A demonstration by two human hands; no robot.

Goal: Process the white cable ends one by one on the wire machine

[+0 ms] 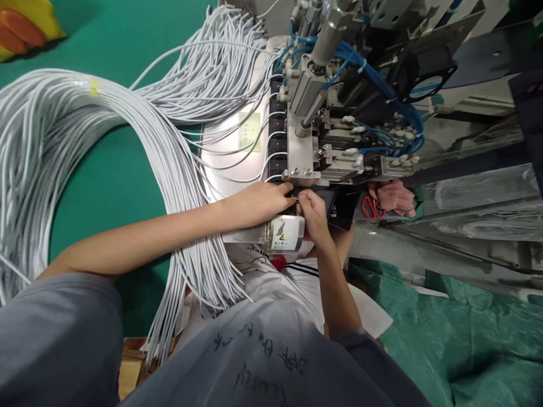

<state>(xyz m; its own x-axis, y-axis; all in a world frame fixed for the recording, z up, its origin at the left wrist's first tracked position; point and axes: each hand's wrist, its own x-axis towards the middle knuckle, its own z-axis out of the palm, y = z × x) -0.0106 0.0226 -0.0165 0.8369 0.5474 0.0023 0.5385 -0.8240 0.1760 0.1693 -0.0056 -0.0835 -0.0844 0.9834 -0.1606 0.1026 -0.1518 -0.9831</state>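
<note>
My left hand [269, 200] reaches across the white cables [139, 121] to the near end of a row of black cable holders [278, 146]. Its thumb and fingers are pinched together. My right hand [313, 212] comes in from the other side, its fingertips closed and almost touching those of the left. Between them is a tiny item, too small to name. Just below the hands is a metal box with a white label [285, 233]. Single white cables run from a silver plate [231, 152] into the holders, beneath the machine's metal press block [302, 141].
Pneumatic cylinders with blue air hoses [373, 73] rise beyond the holders. Red-handled scissors [373, 207] and a pink cloth [395, 198] lie to the right. The cable bundle covers much of the green table [114, 175]. Green sheeting [462, 333] fills the lower right.
</note>
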